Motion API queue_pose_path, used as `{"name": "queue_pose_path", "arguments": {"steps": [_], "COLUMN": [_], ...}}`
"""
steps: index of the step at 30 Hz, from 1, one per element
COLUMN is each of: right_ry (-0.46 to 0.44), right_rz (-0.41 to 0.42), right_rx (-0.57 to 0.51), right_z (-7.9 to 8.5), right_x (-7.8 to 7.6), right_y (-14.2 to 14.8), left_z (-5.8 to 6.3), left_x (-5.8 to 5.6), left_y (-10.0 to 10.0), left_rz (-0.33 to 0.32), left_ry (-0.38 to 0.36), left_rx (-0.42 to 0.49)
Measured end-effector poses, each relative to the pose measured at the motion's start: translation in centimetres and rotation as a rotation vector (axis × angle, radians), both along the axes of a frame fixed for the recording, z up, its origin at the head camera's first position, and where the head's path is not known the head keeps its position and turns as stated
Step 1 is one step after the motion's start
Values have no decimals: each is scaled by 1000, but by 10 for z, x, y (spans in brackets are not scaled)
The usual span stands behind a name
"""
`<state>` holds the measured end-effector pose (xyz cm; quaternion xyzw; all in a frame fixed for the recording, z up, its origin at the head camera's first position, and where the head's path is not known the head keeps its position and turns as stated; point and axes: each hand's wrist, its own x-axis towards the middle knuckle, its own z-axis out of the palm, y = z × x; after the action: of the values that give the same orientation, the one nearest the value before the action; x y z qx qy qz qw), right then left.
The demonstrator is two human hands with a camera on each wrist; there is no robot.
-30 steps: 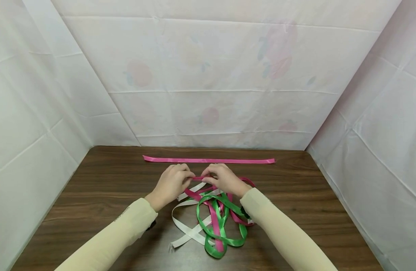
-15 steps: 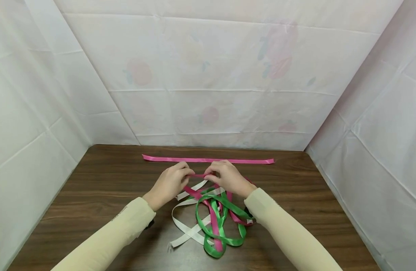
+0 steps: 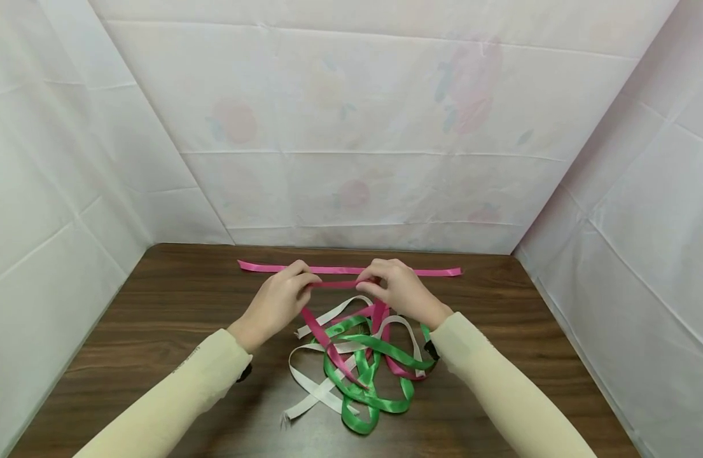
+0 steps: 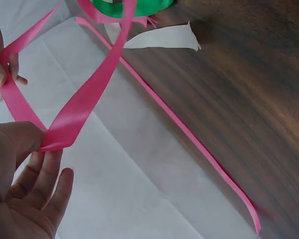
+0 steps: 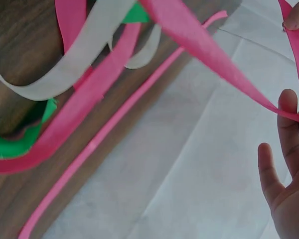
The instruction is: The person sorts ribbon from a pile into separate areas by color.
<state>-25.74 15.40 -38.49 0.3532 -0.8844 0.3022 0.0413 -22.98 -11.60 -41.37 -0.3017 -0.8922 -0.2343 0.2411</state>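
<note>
A pink ribbon (image 3: pixel 335 284) is stretched between my two hands above the tabletop. My left hand (image 3: pixel 279 299) pinches it between thumb and fingers, and from there one length slopes down over the pile. Opposite, my right hand (image 3: pixel 399 289) pinches the same ribbon, with another length hanging below it. Under the hands lies a loose tangle of green ribbon (image 3: pixel 385 348), white ribbon (image 3: pixel 322 391) and more pink. In the left wrist view the held ribbon (image 4: pixel 82 109) folds at the left thumb. The right wrist view shows the ribbon (image 5: pixel 214 59) running up to the right fingers.
A separate pink ribbon (image 3: pixel 443 273) lies straight along the back of the dark wooden table (image 3: pixel 174 286), just beyond the hands. White cloth (image 3: pixel 351 127) with faded fruit prints rises behind the table, and plain white cloth hangs at both sides.
Both hands have moved up and farther apart, so the pink span between them is longer. Pink ribbon has lifted out of the tangle, and the green and white loops have shifted.
</note>
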Motion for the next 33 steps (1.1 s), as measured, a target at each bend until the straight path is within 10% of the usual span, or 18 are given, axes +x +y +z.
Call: {"name": "queue_pose_path", "arguments": {"steps": [33], "right_ry": [157], "right_rz": [-93], "right_rx": [162], "right_z": [41], "right_x": [22], "right_y": [50], "left_z": [27], "left_x": [5], "left_y": [-45], "left_rz": [81], "left_ry": [224], "left_rx": [98]}}
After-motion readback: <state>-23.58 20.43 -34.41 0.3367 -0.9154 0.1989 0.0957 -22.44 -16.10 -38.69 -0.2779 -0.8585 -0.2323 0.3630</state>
